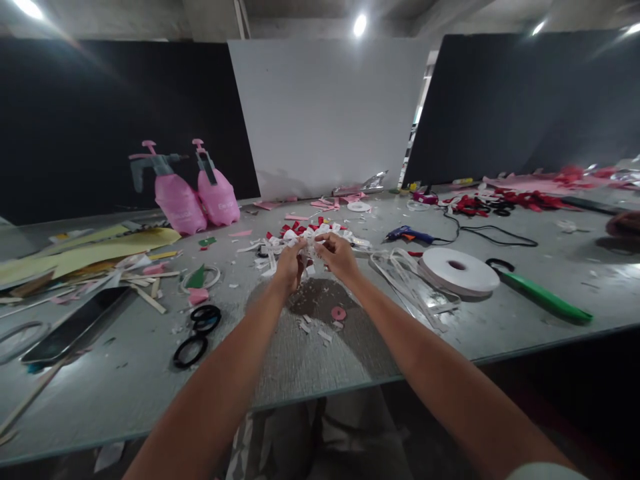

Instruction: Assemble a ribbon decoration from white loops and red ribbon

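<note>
My left hand [290, 264] and my right hand [339, 256] meet over the middle of the table. Their fingertips pinch a small piece of white ribbon [309, 248], partly hidden by the fingers. Just behind them lies a pile of white and red ribbon loops [293, 231]. Small white scraps [325, 335] and a pink ring-shaped piece [339, 313] are scattered on the table below my hands. To the right, a large white ribbon spool [459, 270] lies flat, with loose white ribbon [400, 283] beside it.
A blue glue gun [411, 235] with a black cord lies right of the pile. A long green item [550, 300] sits near the front edge. At left are pink spray bottles [220, 199], black-handled scissors [191, 350] and a phone [75, 327]. Another person's hand [625, 227] shows far right.
</note>
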Tool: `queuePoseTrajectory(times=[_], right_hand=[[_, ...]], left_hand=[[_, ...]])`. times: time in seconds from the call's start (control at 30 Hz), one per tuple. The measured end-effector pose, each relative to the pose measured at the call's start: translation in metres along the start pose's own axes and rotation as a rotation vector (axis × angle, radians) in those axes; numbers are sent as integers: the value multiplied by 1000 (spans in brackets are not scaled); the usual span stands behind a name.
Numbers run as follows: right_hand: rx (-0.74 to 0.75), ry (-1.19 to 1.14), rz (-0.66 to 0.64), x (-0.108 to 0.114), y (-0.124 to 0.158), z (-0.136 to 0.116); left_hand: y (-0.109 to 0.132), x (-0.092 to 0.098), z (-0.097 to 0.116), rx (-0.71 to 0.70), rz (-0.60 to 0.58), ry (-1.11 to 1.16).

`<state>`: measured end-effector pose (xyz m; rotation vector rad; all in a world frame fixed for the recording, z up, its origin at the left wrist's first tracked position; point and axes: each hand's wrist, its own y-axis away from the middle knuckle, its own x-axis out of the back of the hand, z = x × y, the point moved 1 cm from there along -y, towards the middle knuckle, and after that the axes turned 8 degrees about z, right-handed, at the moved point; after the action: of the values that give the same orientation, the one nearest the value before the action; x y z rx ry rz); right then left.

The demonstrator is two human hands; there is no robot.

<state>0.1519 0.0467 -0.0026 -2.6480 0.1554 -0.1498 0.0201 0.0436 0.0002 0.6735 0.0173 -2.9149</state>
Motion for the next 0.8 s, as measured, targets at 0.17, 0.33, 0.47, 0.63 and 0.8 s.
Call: queuePoseTrajectory(times=[0.17,0.33,0.47,0.63,0.8], right_hand=[[-100,-126,-32,-3,-1,4],[-163,-241,-101,-6,0,6],[-135,-232,-166,-8,2,5],[-64,-147,-274,-8,4,4],[-92,-180,-331,-8,6,0]], left_hand=[[-3,1,-2,-30,-20,-33],[-5,2,-3,-68,-2,-58],[-4,1,-2,-88,-13,-12],[-7,2,-3,-123,-50,-5],[-9,2,-3,-146,-115,-38]])
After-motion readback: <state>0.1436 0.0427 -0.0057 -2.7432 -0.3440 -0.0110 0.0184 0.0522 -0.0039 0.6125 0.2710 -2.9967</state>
